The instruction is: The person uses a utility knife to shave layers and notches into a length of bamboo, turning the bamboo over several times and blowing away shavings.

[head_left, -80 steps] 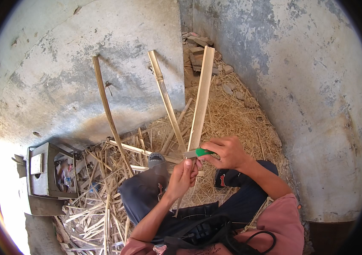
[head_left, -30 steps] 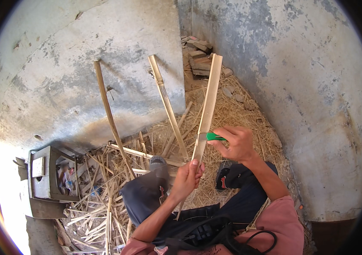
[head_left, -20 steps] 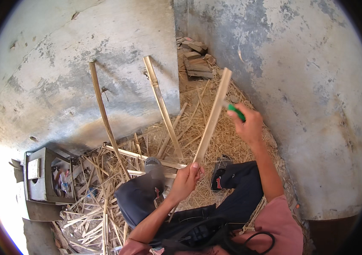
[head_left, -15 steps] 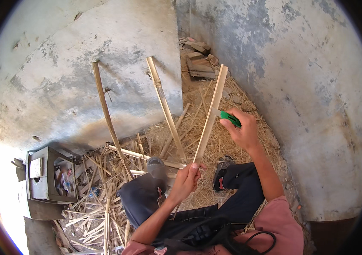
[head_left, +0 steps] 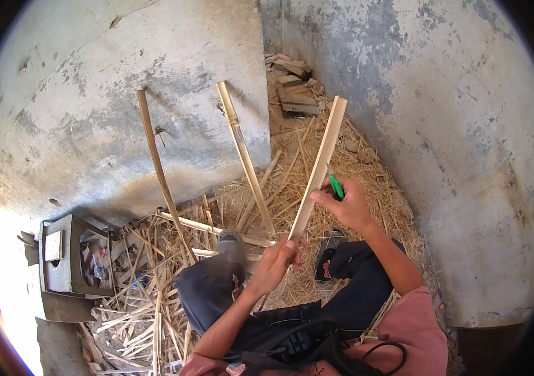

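A long, pale split bamboo strip [head_left: 324, 150] slants upward and away in front of me. Around its lower end, the fingers of my left hand [head_left: 273, 266] are closed. My right hand [head_left: 351, 207] grips a green-handled knife [head_left: 336, 187] at the strip's right edge, about midway up. The knife's short blade points away, close beside the strip; whether it touches the bamboo I cannot tell. The thumb of that hand lies against or very near the strip.
Two bamboo pieces lean on the left wall, a darker pole [head_left: 157, 160] and a split length [head_left: 242, 147]. Shavings and straw [head_left: 367, 188] cover the floor. Bricks [head_left: 298, 94] are piled in the corner. An old box-like cabinet [head_left: 69, 257] stands at left; my legs [head_left: 207, 288] are bent below.
My right hand has come down the strip toward me, and the knife has turned from sideways to pointing away. The strip's far end has swung slightly right.
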Action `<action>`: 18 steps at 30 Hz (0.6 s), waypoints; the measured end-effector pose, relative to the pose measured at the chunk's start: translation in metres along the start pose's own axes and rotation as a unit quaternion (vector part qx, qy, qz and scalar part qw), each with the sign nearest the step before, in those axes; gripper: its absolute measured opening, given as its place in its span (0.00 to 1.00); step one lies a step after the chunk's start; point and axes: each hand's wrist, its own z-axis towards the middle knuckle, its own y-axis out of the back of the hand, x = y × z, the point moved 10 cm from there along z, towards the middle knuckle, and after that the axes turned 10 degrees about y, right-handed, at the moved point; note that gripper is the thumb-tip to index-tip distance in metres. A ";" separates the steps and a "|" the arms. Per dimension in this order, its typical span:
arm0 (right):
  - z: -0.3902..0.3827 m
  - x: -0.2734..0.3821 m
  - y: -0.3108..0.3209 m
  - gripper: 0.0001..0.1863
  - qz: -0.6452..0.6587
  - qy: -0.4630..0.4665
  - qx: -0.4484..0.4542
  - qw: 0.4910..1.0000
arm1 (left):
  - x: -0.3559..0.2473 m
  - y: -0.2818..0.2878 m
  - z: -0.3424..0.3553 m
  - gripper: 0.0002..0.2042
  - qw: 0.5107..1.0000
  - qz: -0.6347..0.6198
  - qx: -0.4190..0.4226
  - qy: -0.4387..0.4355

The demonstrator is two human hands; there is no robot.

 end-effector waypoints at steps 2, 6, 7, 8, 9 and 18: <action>-0.003 -0.002 -0.007 0.13 0.020 -0.004 0.001 1.000 | -0.019 0.001 0.000 0.19 0.996 0.044 -0.054 -0.055; -0.006 0.012 -0.025 0.13 0.010 0.016 0.025 1.000 | -0.025 0.006 0.004 0.14 0.991 0.034 -0.097 -0.085; -0.007 0.016 -0.027 0.14 -0.001 0.027 0.032 0.999 | -0.025 0.007 0.004 0.13 0.991 0.036 -0.097 -0.087; -0.008 0.018 -0.029 0.14 -0.035 0.052 0.043 0.997 | -0.026 0.007 0.004 0.13 0.990 0.038 -0.098 -0.090; -0.009 0.019 -0.030 0.14 -0.070 0.076 0.053 0.993 | -0.023 0.007 0.005 0.14 0.992 0.047 -0.092 -0.067; -0.011 0.074 0.004 0.17 -0.242 0.304 -0.058 0.920 | -0.005 0.022 0.003 0.14 0.991 0.002 -0.120 -0.056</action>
